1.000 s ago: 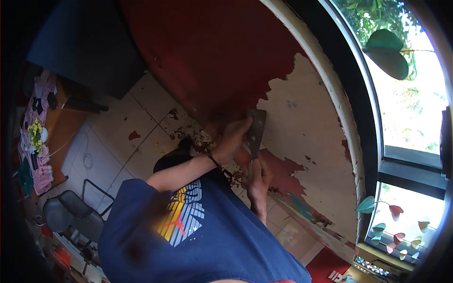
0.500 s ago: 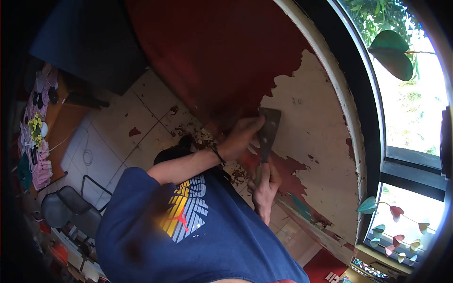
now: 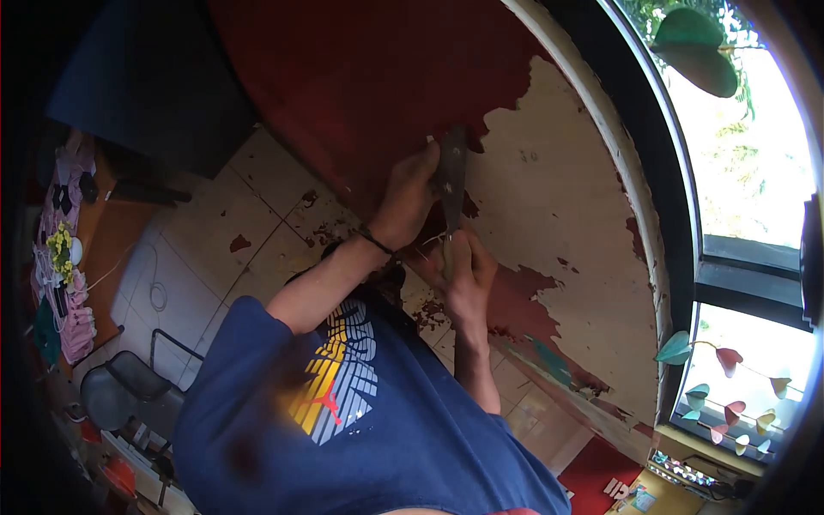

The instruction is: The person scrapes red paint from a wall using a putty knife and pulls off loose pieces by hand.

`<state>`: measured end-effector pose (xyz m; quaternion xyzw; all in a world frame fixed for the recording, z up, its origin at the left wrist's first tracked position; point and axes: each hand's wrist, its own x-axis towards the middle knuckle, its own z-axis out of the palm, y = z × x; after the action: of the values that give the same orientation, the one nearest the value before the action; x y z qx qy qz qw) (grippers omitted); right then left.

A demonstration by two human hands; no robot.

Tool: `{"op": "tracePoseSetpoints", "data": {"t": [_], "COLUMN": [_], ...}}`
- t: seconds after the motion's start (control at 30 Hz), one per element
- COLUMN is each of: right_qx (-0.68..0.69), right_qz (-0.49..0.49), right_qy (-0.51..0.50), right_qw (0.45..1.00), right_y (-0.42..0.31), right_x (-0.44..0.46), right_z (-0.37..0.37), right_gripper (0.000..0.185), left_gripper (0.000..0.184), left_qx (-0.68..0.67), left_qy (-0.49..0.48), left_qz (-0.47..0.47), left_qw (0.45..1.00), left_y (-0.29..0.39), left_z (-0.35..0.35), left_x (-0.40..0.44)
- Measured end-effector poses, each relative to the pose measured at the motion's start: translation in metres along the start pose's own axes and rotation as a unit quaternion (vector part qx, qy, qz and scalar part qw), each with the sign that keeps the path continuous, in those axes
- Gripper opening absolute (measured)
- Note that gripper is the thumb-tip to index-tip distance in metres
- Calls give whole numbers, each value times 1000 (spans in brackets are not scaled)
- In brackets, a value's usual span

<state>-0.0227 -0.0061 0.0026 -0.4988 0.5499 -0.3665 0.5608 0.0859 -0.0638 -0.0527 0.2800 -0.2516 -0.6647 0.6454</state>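
Note:
My right hand (image 3: 468,273) is closed around the handle of a paint scraper (image 3: 455,184), its wide metal blade pointing up the view. My left hand (image 3: 407,196), with a dark band at the wrist, has its fingers pressed together against the blade's left edge; their exact grip is partly hidden. Behind the blade is a wall with dark red paint (image 3: 369,77), which ends in a ragged edge. To the right of that edge lies a bare beige surface (image 3: 562,189). A thin pale curl or strip shows near the handle between my hands.
Paint flakes (image 3: 240,244) litter the tiled floor (image 3: 206,266). A black-framed window (image 3: 751,287) with hanging heart-shaped leaves (image 3: 697,51) is at right. At left stand a wooden table (image 3: 129,227) and a grey chair (image 3: 129,390). A dark panel (image 3: 154,94) is at upper left.
Both hands and the scraper have moved up and left across the wall. The blade has turned and shows more narrowly. The whole view has shifted slightly.

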Motion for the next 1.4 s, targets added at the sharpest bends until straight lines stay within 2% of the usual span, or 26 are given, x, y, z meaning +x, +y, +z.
{"op": "tracePoseSetpoints", "data": {"t": [0.03, 0.07, 0.1, 0.13, 0.2, 0.27, 0.33, 0.47, 0.63, 0.73, 0.8, 0.87, 0.97, 1.03, 1.1, 1.13, 1.23, 1.3, 1.4], "right_qx": [2, 29, 53, 50, 79, 98, 114, 107, 97, 165, 134, 143, 149, 143, 62, 67, 77, 130, 94], "right_qz": [-5, 46, 99, 95, 119, 102, 85, 95, 105, 117, 148, 133, 122, 114, 128, 131, 131, 152, 103], "right_qy": [-8, 22, 52, 46, 45, 54, 60, 83, 63, 69, 42, 55, 51, 37, 56, 63, 19, 52, 27], "right_qw": [1000, 998, 992, 993, 989, 988, 988, 986, 988, 977, 979, 979, 980, 982, 988, 987, 988, 978, 990], "right_y": [1, 4, 7, 10, 16, 22, 20, 4, -6, -18, -24, -31, -23, -25, -29, -30, -33, -17, -9], "right_x": [-3, -11, -20, -25, -32, -33, -36, -34, -37, -45, -39, -40, -48, -37, -17, -23, -31, -43, -35], "right_z": [1, -2, -6, -9, -13, -14, -18, -24, -16, -13, -14, 2, -7, -11, -8, -9, -9, -20, -26], "right_gripper": [32, 33, 34, 34, 36, 36, 37, 36, 37, 38, 38, 39, 40, 41, 43, 43, 44, 44, 44], "left_gripper": [38, 38, 36, 33, 31, 29, 30, 28, 29, 27, 27, 27, 27, 26, 25, 25, 29, 29, 29], "left_qx": [-41, -37, -52, -68, -61, -55, 8, 22, -95, -112, -120, -131, -147, -149, -176, -205, -157, -137, -126], "left_qy": [4, 7, 9, 11, 9, 5, -84, -73, -46, -16, -35, -55, -33, 21, -12, -36, -5, 3, 19], "left_qz": [-75, -67, -96, -125, -115, -111, -110, -53, -97, -121, -122, -128, -117, -87, -86, -81, -92, -97, -98], "left_qw": [996, 997, 994, 990, 991, 992, 990, 996, 990, 986, 985, 982, 982, 985, 981, 975, 983, 986, 987], "left_y": [9, 11, 8, 3, -10, -17, -9, -11, -4, -12, -3, 2, 5, -8, 13, 19, 4, -10, -14], "left_z": [-6, -6, -2, 2, 2, 0, 7, 22, 22, 29, 19, 20, 26, 27, 21, 19, 20, 25, 22], "left_x": [3, 1, -7, -14, -24, -25, -23, -12, -16, -21, -17, -16, -21, -14, -3, -2, -14, -21, -15]}}
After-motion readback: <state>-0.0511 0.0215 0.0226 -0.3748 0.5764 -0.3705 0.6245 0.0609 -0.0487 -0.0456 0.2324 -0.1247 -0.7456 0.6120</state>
